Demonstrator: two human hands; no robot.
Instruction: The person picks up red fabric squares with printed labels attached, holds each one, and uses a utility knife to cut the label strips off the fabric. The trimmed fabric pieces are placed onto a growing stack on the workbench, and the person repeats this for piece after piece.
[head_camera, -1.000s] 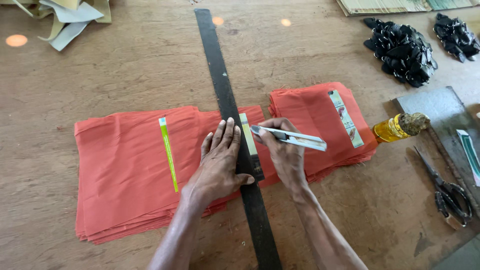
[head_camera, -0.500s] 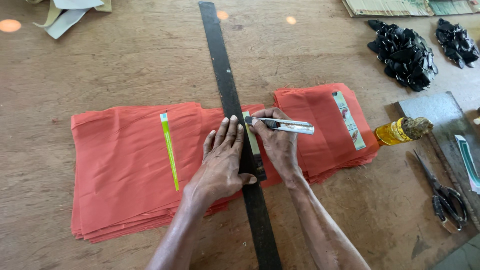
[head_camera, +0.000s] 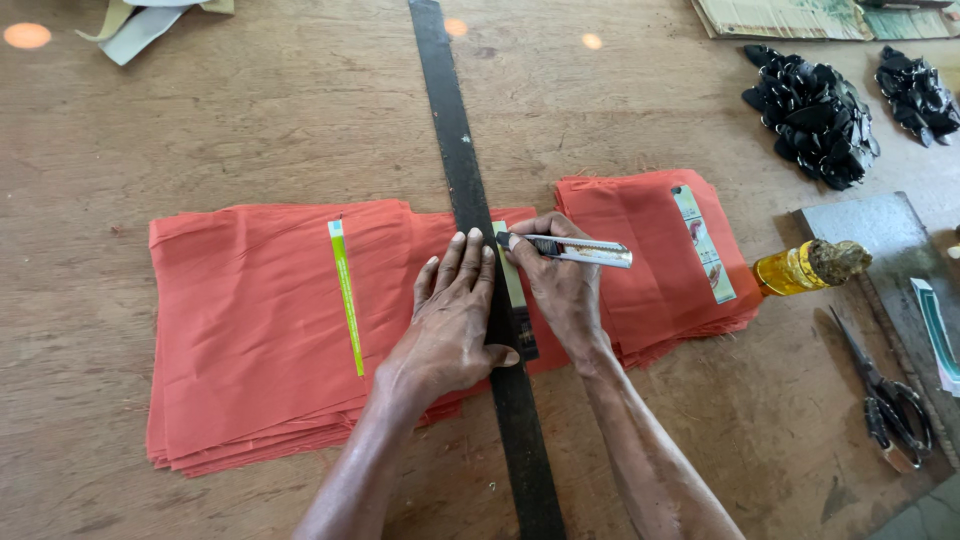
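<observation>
A stack of orange-red fabric sheets (head_camera: 260, 330) lies across the middle of the wooden surface (head_camera: 200, 120), with a long dark metal straightedge (head_camera: 455, 130) laid over it from twelve o'clock down to six. The left hand (head_camera: 450, 325) is spread flat, palm down, pressing on the fabric and on the straightedge's left edge; its grip is fully open and holds nothing, the thumb reaching across the bar. The right hand (head_camera: 562, 285) sits just on the other side of the bar, at three o'clock from the left hand, its grip closed around a utility knife (head_camera: 575, 250) — the knife's tip is at the straightedge's right edge, near a pale strip (head_camera: 512, 285) that lies along the bar. A narrow green-and-yellow strip (head_camera: 346, 297) lies on the fabric at nine o'clock from the hands, and a printed label strip (head_camera: 703, 243) lies on the right part of the stack at three o'clock. Just off the stack at three o'clock lies a small bottle of amber liquid (head_camera: 795, 268), on its side, with a rough stopper of some kind at its mouth. Scissors (head_camera: 885, 395) rest at four o'clock, and two heaps of black pieces (head_camera: 810, 100) sit at two o'clock — what they are cannot be told.
</observation>
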